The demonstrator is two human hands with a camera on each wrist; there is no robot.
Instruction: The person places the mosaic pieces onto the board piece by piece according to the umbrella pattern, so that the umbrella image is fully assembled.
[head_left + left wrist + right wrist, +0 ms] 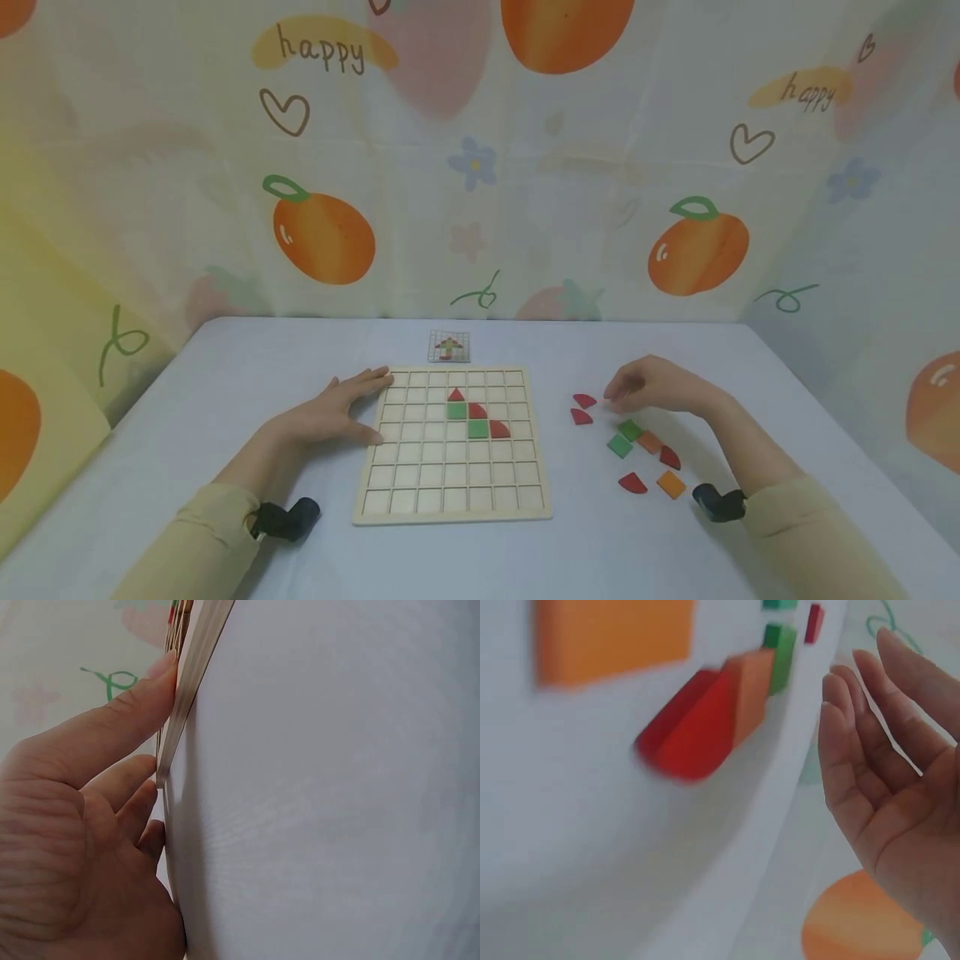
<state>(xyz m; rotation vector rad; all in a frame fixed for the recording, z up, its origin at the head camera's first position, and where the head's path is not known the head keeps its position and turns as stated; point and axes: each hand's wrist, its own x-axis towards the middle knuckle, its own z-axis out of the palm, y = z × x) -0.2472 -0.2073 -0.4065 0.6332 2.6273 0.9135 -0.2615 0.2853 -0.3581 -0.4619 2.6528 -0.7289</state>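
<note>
A wooden grid board lies on the table, holding a red triangle, two green squares and two red quarter-round pieces. At its left side, my left hand rests with fingers spread, fingertips at the far left corner and thumb on the side rim. In the left wrist view, the thumb touches the board's edge. My right hand hovers right of the board with loosely bent fingers, nothing visible between them. Closest to its fingertips are two red quarter-round pieces.
Nearer me on the right lie loose green squares, orange squares and more red quarter-round pieces. Behind the board is a small pattern card. A printed cloth hangs along the table's back edge.
</note>
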